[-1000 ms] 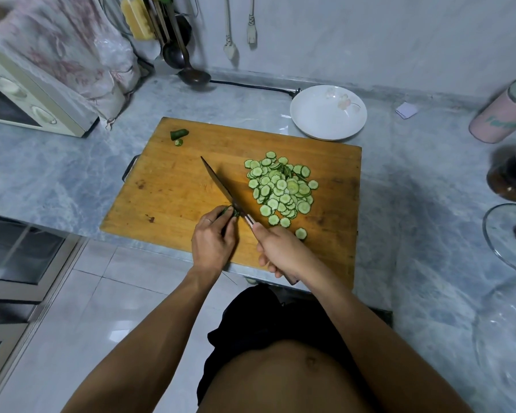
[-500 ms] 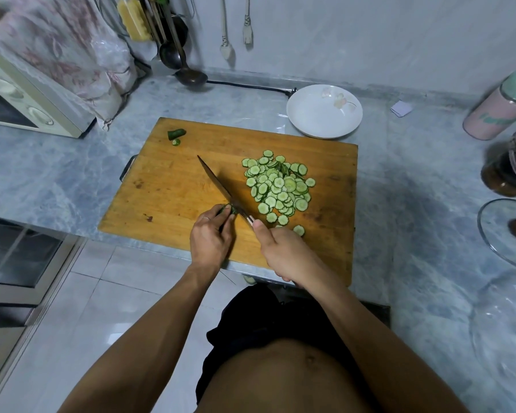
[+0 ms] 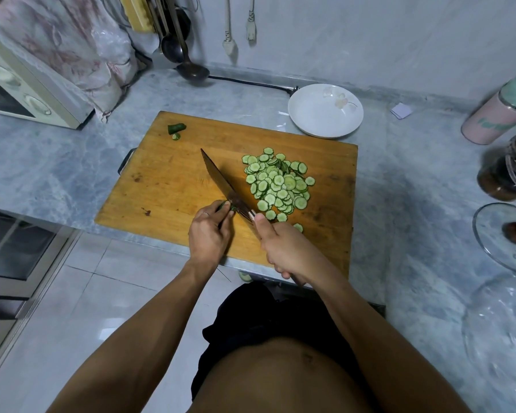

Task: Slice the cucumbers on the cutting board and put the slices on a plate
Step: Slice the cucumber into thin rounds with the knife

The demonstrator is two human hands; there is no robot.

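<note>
Two hands: both work at the near edge of the cutting board (image 3: 173, 186), a wooden slab lying on the grey marble counter (image 3: 42, 162).
Left hand (image 3: 209, 234): its fingers are curled down and pinch a short dark-green cucumber stub (image 3: 225, 205) against the board, near the board's front edge; only a sliver of the stub shows past the fingertips.
Right hand (image 3: 286, 248): wrapped round the knife handle, thumb lying along the top; the handle itself is almost wholly hidden in the fist.
Knife (image 3: 221, 180): the dark blade slants from the right hand up and leftward across the middle of the board, its heel right beside the stub and the left fingertips.
Cucumber slices (image 3: 277, 183): a heaped pile of thin pale-green rounds on the board's right half, just right of the blade; a few loose rounds lie at the pile's near side, close to the right thumb.
Cucumber end pieces (image 3: 176, 129): a dark-green end and a small round by it, at the board's far left corner, well apart from the pile.
Plate (image 3: 325, 110): white with a faint flower print, on the counter just beyond the board's far right corner; no slices lie on it.
Glass lid (image 3: 495, 242): on the counter well to the right of the board.
Microwave (image 3: 27, 90): on the counter far left of the board, with a floral cloth over it.
</note>
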